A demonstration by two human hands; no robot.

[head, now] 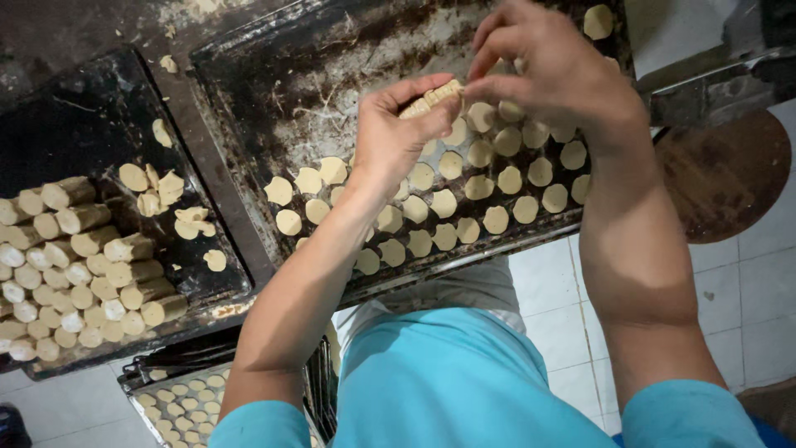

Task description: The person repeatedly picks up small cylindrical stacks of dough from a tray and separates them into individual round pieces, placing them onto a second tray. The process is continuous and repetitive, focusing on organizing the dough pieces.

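Note:
My left hand (396, 133) grips a pale log of sliced dough (433, 97) above a dark, worn baking tray (274, 91). My right hand (547, 70) pinches the log's right end with thumb and fingers, touching the end slice. Under both hands, several round dough discs (444, 203) lie in rows on the tray's near half. One disc (598, 21) sits apart at the tray's far right corner.
A second dark tray (91, 124) at the left holds a stack of dough logs (83, 265) and loose discs (157, 187). Below it, a rack tray with small discs (186, 406) shows. White floor tiles (754, 282) and a round brown stool top (721, 174) lie to the right.

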